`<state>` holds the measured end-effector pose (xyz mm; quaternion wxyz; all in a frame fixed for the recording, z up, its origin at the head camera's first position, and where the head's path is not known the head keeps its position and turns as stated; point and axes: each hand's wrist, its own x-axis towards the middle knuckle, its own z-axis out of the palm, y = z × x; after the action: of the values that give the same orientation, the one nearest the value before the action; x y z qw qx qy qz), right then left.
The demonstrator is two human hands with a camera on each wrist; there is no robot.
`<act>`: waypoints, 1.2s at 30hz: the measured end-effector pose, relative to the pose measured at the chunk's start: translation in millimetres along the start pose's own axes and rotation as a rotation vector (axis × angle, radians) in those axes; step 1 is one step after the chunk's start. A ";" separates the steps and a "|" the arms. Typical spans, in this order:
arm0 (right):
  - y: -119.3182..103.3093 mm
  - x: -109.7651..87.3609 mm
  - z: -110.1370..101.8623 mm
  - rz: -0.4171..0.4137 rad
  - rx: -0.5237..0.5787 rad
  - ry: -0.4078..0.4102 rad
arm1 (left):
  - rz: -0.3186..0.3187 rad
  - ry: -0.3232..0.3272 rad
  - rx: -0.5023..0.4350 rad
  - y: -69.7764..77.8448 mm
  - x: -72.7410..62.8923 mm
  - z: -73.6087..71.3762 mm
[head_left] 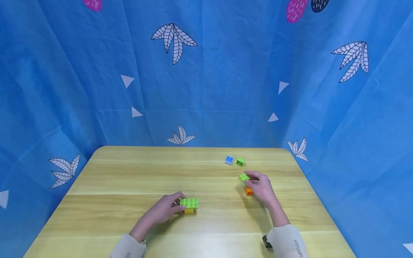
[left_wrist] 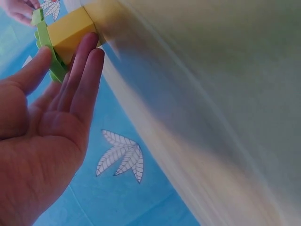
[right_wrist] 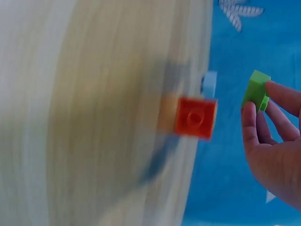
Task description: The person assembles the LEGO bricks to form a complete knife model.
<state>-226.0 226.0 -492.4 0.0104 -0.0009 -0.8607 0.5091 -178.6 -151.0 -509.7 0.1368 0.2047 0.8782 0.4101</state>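
Note:
My left hand (head_left: 165, 208) holds a small stack at its left end, a light green eight-stud plate (head_left: 189, 203) on top of a yellow brick (head_left: 189, 211). In the left wrist view the thumb lies against the green plate and the fingers reach along the yellow brick (left_wrist: 71, 33). Farther right, my right hand (head_left: 262, 186) pinches a small light green brick (head_left: 244, 177) between thumb and fingers. That green brick (right_wrist: 256, 89) is raised off the table. An orange brick (head_left: 249, 191) stands just below the right hand, partly covered by it in the head view.
Toward the back right of the wooden table (head_left: 145, 172) lie a blue brick (head_left: 229, 160) and a darker green brick (head_left: 240, 162). A small black object (head_left: 266, 242) sits beside the right sleeve. Blue patterned cloth (head_left: 200, 89) hangs around the table.

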 end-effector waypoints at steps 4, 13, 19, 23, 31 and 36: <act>-14.3 -3.8 16.5 -0.018 0.027 -0.046 | 0.005 0.007 0.007 -1.9 -0.5 0.5; -41.5 -15.5 53.9 -0.066 0.120 -0.146 | -0.008 0.021 0.019 -2.4 -0.3 0.2; -51.5 -20.7 75.3 -0.156 0.113 -0.236 | -0.017 0.019 0.015 -4.1 -0.5 0.3; -56.8 -24.3 88.8 -0.244 0.100 -0.310 | -0.003 0.018 0.022 -4.9 0.2 1.4; -72.7 -30.5 112.4 -0.299 0.070 -0.387 | 0.024 0.033 0.038 -4.6 -0.2 0.8; -73.8 -30.1 121.9 -0.309 0.006 -0.427 | 0.036 0.031 0.010 -6.3 -1.4 0.8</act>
<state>-197.5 83.2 -486.9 -0.0941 0.2381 -0.8317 0.4927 -178.7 -154.8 -514.9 0.1146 0.2149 0.8783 0.4114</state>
